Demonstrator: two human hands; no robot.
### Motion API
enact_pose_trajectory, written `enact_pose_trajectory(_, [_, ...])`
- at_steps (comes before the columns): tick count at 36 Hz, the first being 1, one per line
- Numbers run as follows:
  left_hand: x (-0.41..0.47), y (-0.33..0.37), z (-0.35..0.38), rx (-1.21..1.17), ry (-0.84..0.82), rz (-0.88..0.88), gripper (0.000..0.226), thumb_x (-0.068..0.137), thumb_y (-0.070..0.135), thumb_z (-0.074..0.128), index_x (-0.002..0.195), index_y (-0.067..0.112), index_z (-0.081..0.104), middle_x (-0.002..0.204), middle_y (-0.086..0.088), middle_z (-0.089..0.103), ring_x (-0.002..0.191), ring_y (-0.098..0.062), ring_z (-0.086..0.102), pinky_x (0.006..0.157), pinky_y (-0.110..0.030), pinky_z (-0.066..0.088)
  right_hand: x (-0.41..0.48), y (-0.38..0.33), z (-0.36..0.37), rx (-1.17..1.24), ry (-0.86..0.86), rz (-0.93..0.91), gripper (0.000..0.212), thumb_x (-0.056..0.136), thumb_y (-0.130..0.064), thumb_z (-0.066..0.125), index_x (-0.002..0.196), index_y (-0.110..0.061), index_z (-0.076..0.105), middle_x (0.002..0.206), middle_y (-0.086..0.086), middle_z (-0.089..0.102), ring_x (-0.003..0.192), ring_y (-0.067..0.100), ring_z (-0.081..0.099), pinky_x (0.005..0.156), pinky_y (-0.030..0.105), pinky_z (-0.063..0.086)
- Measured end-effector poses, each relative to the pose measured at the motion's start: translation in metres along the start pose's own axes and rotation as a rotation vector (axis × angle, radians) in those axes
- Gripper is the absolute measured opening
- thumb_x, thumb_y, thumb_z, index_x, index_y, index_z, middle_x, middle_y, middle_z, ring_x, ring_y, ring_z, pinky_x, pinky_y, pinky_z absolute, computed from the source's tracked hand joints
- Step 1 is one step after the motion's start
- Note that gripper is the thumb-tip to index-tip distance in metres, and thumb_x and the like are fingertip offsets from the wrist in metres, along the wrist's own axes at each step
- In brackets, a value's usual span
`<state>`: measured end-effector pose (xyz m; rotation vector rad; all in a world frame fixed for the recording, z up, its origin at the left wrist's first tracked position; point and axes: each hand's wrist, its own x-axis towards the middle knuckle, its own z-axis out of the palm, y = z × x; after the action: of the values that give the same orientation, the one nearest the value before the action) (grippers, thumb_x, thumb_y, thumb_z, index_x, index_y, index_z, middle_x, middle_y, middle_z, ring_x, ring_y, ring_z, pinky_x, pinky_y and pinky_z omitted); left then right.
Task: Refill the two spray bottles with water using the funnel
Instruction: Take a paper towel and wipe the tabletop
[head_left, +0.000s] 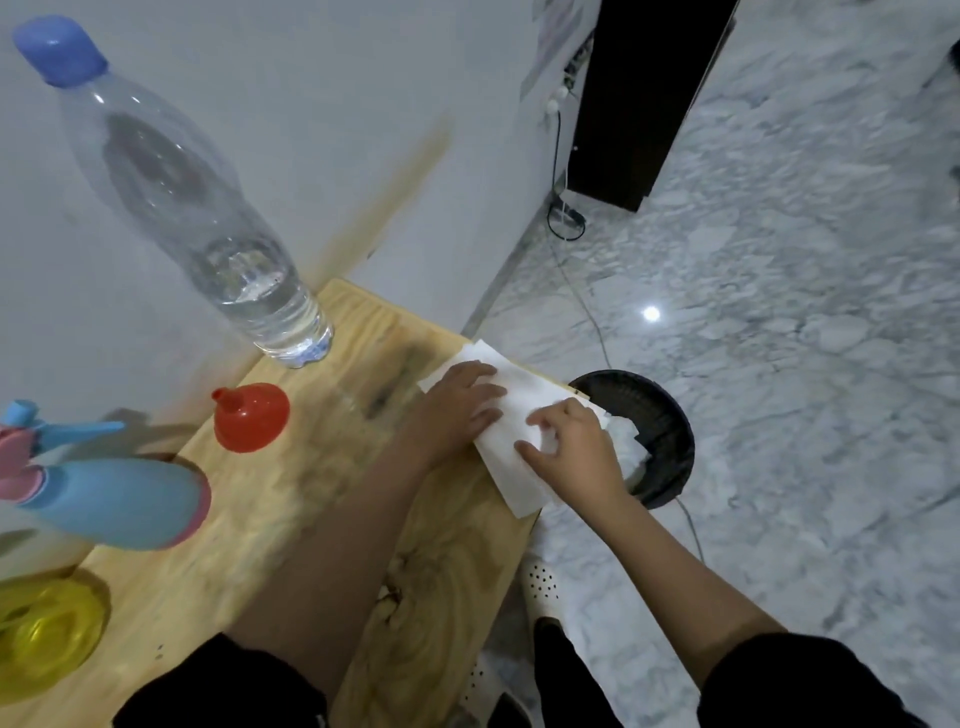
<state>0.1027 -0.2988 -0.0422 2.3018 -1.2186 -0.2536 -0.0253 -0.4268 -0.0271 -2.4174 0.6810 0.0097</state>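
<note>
A blue spray bottle (111, 501) with a pink collar stands at the left of the wooden table (260, 519). A yellow spray bottle (44, 631) sits at the lower left corner, partly cut off. A red funnel (252, 415) lies mouth down on the table beside a clear water bottle (208, 223) with a blue cap, about a quarter full. At the table's far right edge lies a white paper towel (511, 415). My left hand (457, 408) presses flat on it. My right hand (571, 449) grips its right side, fingers curled into the paper.
A black waste bin (670, 431) stands on the marble floor just past the table's right edge, with white paper in it. A dark cabinet (639, 98) and cables (566, 218) are along the wall behind. My feet in white shoes (540, 587) show under the table edge.
</note>
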Motion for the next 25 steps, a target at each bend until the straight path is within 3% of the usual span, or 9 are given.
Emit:
enact_pose_trajectory(6, [0.002, 0.0, 0.0, -0.022, 0.064, 0.076, 0.013, 0.079, 0.01, 0.062, 0.084, 0.001, 0.07, 0.096, -0.017, 0.067, 0.103, -0.016, 0.048, 0.092, -0.023, 0.031, 0.001, -0.001, 0.004, -0.039, 0.014, -0.006, 0.021, 0.084, -0.037, 0.062, 0.101, -0.024, 0.063, 0.107, -0.003, 0.055, 0.108, 0.019, 0.048, 0.087, 0.037, 0.037])
enact_pose_trajectory(12, [0.001, 0.0, -0.001, -0.031, -0.006, 0.029, 0.02, 0.084, 0.018, 0.058, 0.083, 0.003, 0.071, 0.097, -0.014, 0.066, 0.096, -0.03, 0.061, 0.089, -0.023, 0.036, 0.002, -0.002, 0.006, -0.047, 0.032, -0.012, 0.017, 0.088, -0.035, 0.057, 0.1, -0.025, 0.065, 0.105, -0.005, 0.056, 0.108, 0.019, 0.048, 0.088, 0.039, 0.035])
enact_pose_trajectory(15, [0.001, 0.001, -0.004, -0.038, -0.004, 0.06, 0.03, 0.087, 0.023, 0.048, 0.083, 0.003, 0.07, 0.094, -0.01, 0.067, 0.095, -0.026, 0.062, 0.09, -0.025, 0.038, 0.002, -0.003, 0.004, -0.058, 0.042, -0.002, 0.022, 0.088, -0.039, 0.056, 0.103, -0.025, 0.063, 0.108, -0.005, 0.057, 0.108, 0.018, 0.047, 0.088, 0.039, 0.035])
enact_pose_trajectory(18, [0.003, 0.002, -0.007, -0.064, 0.037, 0.098, 0.025, 0.088, 0.019, 0.048, 0.082, 0.004, 0.067, 0.09, -0.006, 0.068, 0.095, -0.018, 0.058, 0.094, -0.029, 0.039, 0.003, -0.006, 0.002, -0.052, 0.057, 0.004, 0.026, 0.087, -0.041, 0.058, 0.107, -0.025, 0.062, 0.11, -0.005, 0.058, 0.109, 0.018, 0.047, 0.088, 0.038, 0.034])
enact_pose_trajectory(23, [0.006, 0.006, -0.013, -0.08, 0.129, 0.097, 0.023, 0.089, 0.021, 0.048, 0.085, 0.006, 0.066, 0.084, -0.003, 0.068, 0.085, -0.014, 0.057, 0.103, -0.021, 0.029, 0.006, -0.01, 0.002, 0.021, 0.117, -0.005, 0.02, 0.089, -0.034, 0.059, 0.101, -0.02, 0.066, 0.107, -0.003, 0.06, 0.11, 0.02, 0.048, 0.086, 0.037, 0.03])
enact_pose_trajectory(25, [0.007, 0.007, -0.015, -0.077, 0.136, 0.101, 0.022, 0.089, 0.021, 0.05, 0.086, 0.007, 0.066, 0.083, -0.003, 0.068, 0.081, -0.013, 0.056, 0.101, -0.023, 0.032, 0.008, -0.01, 0.001, 0.068, 0.145, -0.015, 0.017, 0.089, -0.031, 0.059, 0.097, -0.018, 0.067, 0.103, -0.005, 0.062, 0.105, 0.019, 0.052, 0.087, 0.036, 0.032])
